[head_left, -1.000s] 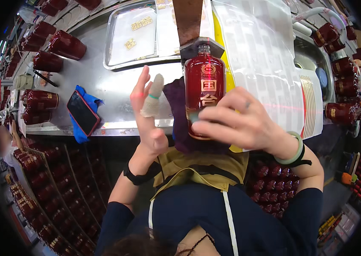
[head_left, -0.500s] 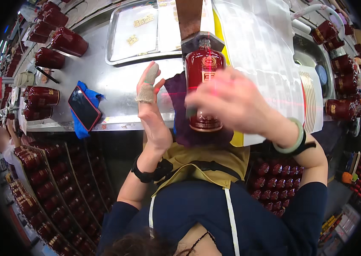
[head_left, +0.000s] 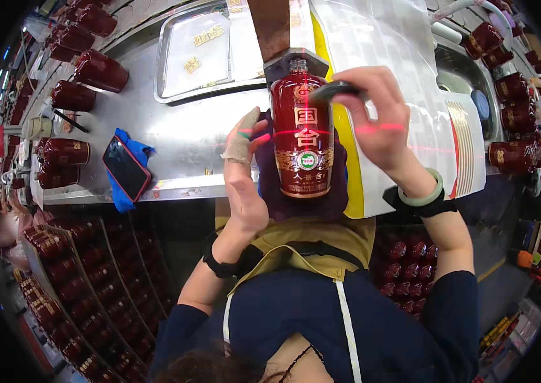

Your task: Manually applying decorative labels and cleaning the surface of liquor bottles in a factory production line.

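Note:
A dark red glass bottle (head_left: 302, 127) with gold lettering lies on its back in front of me, its neck toward the far side against a metal stop (head_left: 277, 64). Beneath it is a dark purple cloth (head_left: 272, 203). My left hand (head_left: 245, 175) stands upright at the bottle's left side, fingers stretched out, with fabric covers on some fingertips; it holds nothing. In my right hand (head_left: 380, 121) is a small black flat tool (head_left: 334, 91), its tip over the bottle's upper right. Its exact kind does not show. Red laser lines cross the bottle and both hands.
A metal tray (head_left: 162, 80) with gold stickers on white sheets lies far left. A phone (head_left: 127, 166) rests on a blue cloth (head_left: 120, 199) at left. White backing sheets (head_left: 382, 64) cover the right, beside a sink (head_left: 459, 60). Red bottles (head_left: 101, 70) line both sides.
My right hand has moved from over the bottle's lower label to its upper right side, uncovering a round green-and-white emblem. My left hand has shifted slightly right and down.

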Motion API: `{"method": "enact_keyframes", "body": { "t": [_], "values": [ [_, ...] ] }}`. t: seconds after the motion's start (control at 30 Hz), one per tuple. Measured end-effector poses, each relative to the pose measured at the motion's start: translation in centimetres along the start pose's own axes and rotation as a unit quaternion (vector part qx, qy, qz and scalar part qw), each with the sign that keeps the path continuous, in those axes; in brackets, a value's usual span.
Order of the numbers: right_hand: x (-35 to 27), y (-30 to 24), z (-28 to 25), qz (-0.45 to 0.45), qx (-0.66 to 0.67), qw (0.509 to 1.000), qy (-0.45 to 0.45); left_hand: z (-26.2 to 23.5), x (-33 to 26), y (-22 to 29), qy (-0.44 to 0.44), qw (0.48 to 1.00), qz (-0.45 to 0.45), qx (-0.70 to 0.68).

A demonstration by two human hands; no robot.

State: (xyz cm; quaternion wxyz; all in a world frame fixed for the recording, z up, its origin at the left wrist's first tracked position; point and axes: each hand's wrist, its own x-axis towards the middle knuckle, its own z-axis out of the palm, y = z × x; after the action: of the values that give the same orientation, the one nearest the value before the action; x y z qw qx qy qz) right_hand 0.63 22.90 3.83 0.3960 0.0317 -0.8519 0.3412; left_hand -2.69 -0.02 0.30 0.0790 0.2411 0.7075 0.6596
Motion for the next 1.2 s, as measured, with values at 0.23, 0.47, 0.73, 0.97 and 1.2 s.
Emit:
{"method": "enact_keyframes", "body": {
  "t": [0.23, 0.47, 0.73, 0.97, 1.2],
  "values": [
    [-4.8, -2.5, -2.2, -0.304, 0.072, 0.933, -0.176, 0.4, 1.2, 0.1, -0.026, 0.999, 0.038, 0.02],
    [-3.9, -1.3, -2.5, -0.089, 0.11, 0.99, 0.025, -0.6, 6.3, 0.6, -0.136, 0.919, 0.225, 0.292],
    [-3.9, -1.1, -3.1, 0.114, 0.108, 0.983, 0.099, -0.9, 6.2, 1.9, -0.208, 0.885, 0.237, 0.342],
    [-2.8, -1.2, -2.4, 0.195, 0.174, 0.959, 0.107, 1.2, 3.9, 2.0, -0.128, 0.989, 0.074, -0.02],
    [-2.2, -1.8, -2.1, 0.199, 0.171, 0.962, 0.076, 2.8, 4.0, 1.9, -0.106, 0.984, -0.062, -0.125]
  ]
}}
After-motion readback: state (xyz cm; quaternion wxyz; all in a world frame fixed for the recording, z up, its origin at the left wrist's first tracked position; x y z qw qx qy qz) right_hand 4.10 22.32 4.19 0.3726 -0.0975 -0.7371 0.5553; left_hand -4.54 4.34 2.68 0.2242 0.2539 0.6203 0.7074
